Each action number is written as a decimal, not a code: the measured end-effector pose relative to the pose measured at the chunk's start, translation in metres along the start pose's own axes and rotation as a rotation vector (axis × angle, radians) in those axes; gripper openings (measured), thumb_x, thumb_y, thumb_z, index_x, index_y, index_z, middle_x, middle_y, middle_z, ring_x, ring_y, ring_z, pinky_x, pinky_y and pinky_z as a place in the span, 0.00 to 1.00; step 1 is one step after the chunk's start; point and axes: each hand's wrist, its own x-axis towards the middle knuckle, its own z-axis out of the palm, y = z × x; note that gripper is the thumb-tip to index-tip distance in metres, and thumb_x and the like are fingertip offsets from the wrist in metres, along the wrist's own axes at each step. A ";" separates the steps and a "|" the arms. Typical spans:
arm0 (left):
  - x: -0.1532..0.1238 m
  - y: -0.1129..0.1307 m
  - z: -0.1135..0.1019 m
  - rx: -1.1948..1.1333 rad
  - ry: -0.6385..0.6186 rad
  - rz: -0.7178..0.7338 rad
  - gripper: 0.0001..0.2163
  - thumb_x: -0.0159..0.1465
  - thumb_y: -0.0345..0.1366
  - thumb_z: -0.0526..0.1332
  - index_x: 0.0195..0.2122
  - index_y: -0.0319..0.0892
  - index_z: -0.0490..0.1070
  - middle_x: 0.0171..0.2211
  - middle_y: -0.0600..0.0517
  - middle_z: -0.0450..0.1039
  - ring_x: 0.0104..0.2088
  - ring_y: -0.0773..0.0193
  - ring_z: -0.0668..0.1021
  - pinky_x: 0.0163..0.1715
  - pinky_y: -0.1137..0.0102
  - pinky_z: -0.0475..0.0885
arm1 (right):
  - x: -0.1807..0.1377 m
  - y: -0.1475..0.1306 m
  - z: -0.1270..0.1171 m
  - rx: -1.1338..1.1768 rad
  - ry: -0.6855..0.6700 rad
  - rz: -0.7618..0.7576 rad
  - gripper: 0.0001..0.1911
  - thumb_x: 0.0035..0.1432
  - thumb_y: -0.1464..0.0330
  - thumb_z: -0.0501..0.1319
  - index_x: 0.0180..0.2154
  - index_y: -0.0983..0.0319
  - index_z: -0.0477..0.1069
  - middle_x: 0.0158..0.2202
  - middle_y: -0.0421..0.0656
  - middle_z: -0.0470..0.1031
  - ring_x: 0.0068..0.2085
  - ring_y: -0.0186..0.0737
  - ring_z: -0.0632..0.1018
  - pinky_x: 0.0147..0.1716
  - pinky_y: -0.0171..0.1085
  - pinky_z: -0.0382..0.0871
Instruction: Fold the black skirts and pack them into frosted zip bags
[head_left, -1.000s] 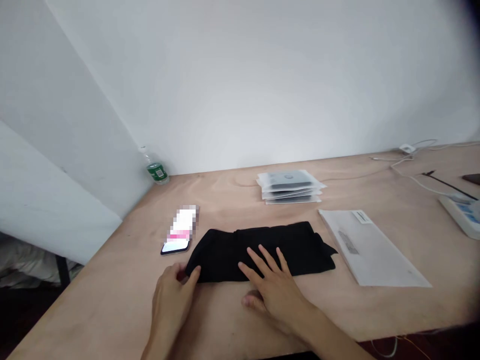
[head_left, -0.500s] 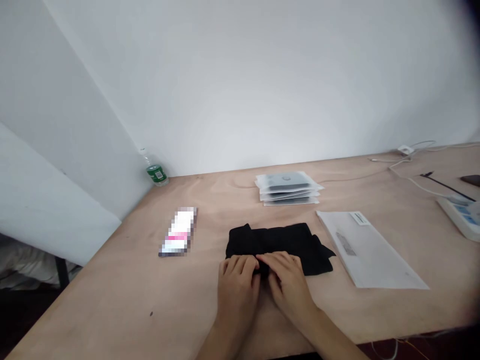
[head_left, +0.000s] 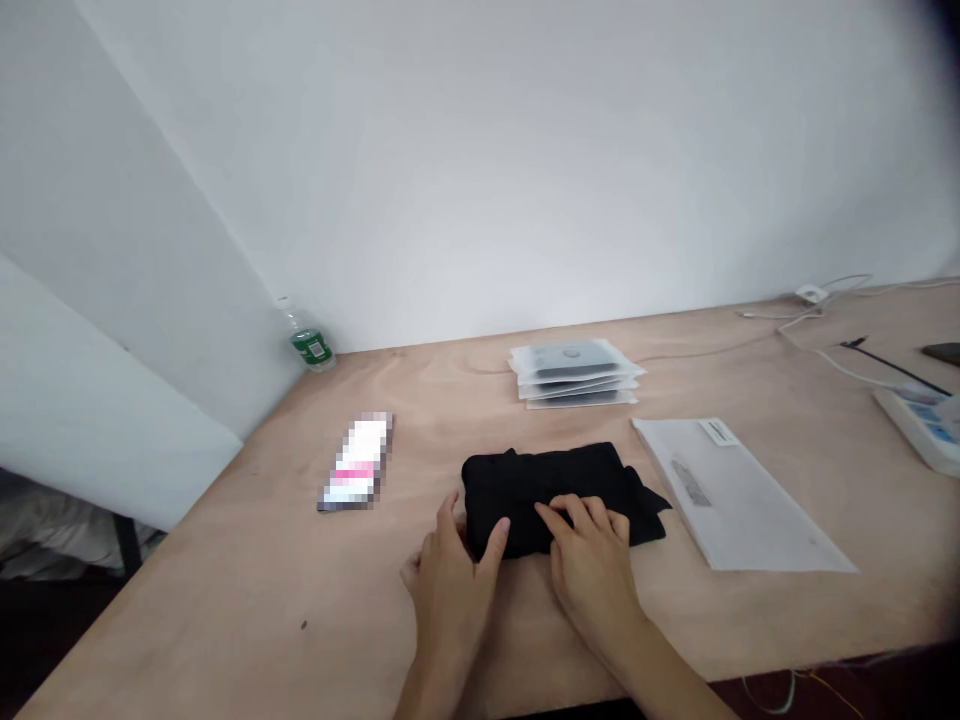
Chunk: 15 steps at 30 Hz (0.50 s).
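Observation:
A folded black cloth garment (head_left: 540, 475) lies on the wooden table in front of me, a loose corner sticking out at its right end. My left hand (head_left: 452, 575) is at the garment's near left corner, thumb and fingers spread apart around that corner. The thumb touches the cloth's edge, while the other fingers are along its left side. My right hand (head_left: 591, 550) rests on the near part of the cloth, fingers slightly bent and laid on top of it. Right of the garment is a flat frosted plastic bag (head_left: 742, 505) with a white label.
Behind the garment stands a stack of packaged dark items in frosted bags (head_left: 576, 372). A phone with a blurred screen (head_left: 356, 460) lies to the left, and a plastic bottle (head_left: 311, 345) leans near the wall. White cables (head_left: 810, 315) and a power strip (head_left: 922, 425) are at right.
My left hand has moved left and spread its fingers at the garment's corner. The right hand has shifted slightly right. The garment's left side and near edge now lie flatter and straighter.

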 end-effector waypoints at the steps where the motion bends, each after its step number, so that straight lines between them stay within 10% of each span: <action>1: 0.002 0.000 0.003 -0.046 0.006 -0.019 0.26 0.57 0.48 0.56 0.53 0.41 0.56 0.35 0.45 0.74 0.39 0.49 0.76 0.43 0.50 0.62 | 0.000 0.000 0.000 0.006 -0.002 -0.012 0.20 0.50 0.79 0.52 0.42 0.58 0.72 0.38 0.46 0.73 0.39 0.47 0.69 0.34 0.46 0.58; 10: 0.007 -0.011 -0.022 -0.305 0.378 -0.112 0.28 0.56 0.37 0.59 0.56 0.45 0.49 0.35 0.51 0.70 0.35 0.59 0.76 0.33 0.64 0.71 | -0.023 0.009 -0.021 0.156 0.140 -0.013 0.16 0.52 0.76 0.53 0.41 0.57 0.71 0.37 0.45 0.72 0.38 0.45 0.70 0.35 0.44 0.57; 15: -0.009 0.007 0.004 -0.195 0.446 0.444 0.23 0.56 0.28 0.57 0.53 0.44 0.54 0.41 0.47 0.70 0.40 0.59 0.75 0.38 0.64 0.71 | -0.025 0.018 -0.017 0.296 -0.004 0.100 0.14 0.55 0.76 0.49 0.39 0.58 0.68 0.36 0.43 0.74 0.39 0.43 0.72 0.38 0.44 0.60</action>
